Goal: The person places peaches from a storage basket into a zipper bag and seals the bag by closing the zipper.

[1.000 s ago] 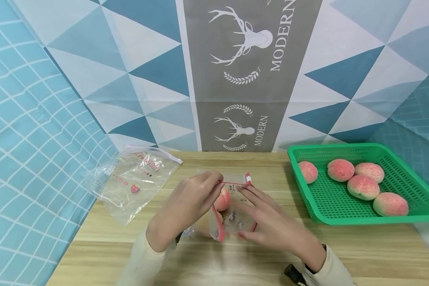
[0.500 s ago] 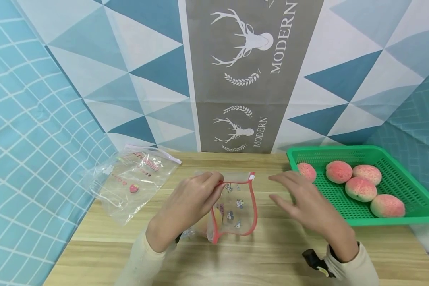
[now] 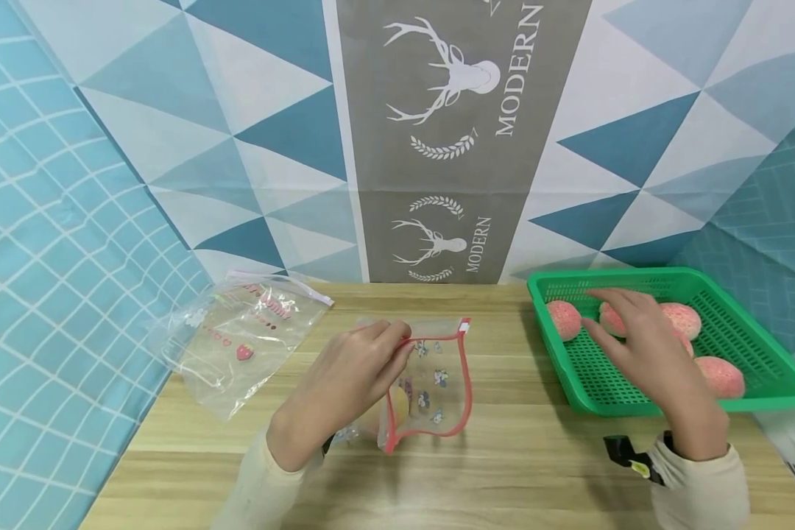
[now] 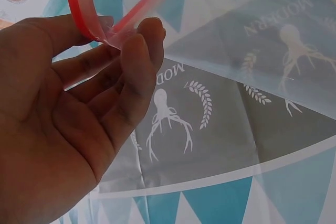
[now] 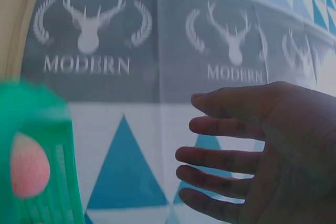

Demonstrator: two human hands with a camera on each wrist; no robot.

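Observation:
My left hand point(image 3: 347, 379) pinches the red-edged rim of a clear zip bag point(image 3: 440, 386), whose mouth faces right and stands wide. The same pinch on the red strip point(image 4: 79, 11) shows in the left wrist view. Through the plastic a yellowish peach point(image 3: 400, 405) shows inside the bag, partly hidden by the hand. My right hand point(image 3: 652, 353) is over the green basket point(image 3: 573, 379), fingers spread and nothing held. Below and around it lie several pink peaches point(image 3: 563, 320), some partly covered by the hand. In the right wrist view the fingers point(image 4: 142, 51) of neither hand touch a peach.
Another clear zip bag point(image 3: 245, 338) with pink print lies flat on the wooden table point(image 3: 503, 471) at the left. Patterned cloth point(image 3: 430, 147) hangs behind the table, and blue checked cloth point(image 3: 59, 294) stands along its left side.
My right hand has let go of the bag's mouth and moved right to over the basket. The left hand keeps its pinch on the rim; the bag's mouth now shows wider.

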